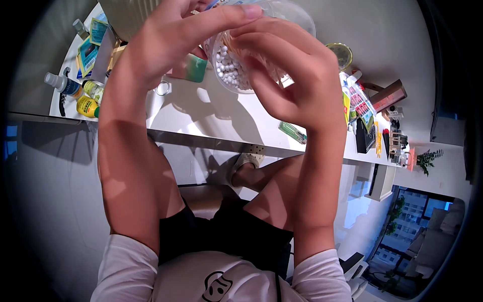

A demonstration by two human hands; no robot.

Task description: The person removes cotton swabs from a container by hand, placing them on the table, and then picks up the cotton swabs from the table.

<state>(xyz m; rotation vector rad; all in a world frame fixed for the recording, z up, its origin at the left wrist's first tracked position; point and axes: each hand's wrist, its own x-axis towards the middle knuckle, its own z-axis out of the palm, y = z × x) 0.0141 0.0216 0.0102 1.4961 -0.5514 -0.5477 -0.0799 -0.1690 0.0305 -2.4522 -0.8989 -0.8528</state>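
A clear round tub (217, 59) full of white-tipped cotton swabs (232, 70) is held up above the table, tilted so the swabs show. My left hand (186, 25) grips the tub from the far left side, its thumb stretched across the top. My right hand (292, 65) is curled over the tub's right side, thumb and fingers closed around the swabs; its fingertips are partly hidden. Thin swab sticks show beneath that hand. Behind the hands is another clear round rim, which may be a lid or part of the tub.
On the white table (201, 116) lie a green-and-pink box (193, 68) and a green packet (293, 132). Bottles, including a yellow bottle (86, 106), stand at the left. At the right are a clear round container (340, 54), a black box (364, 136) and cluttered small items.
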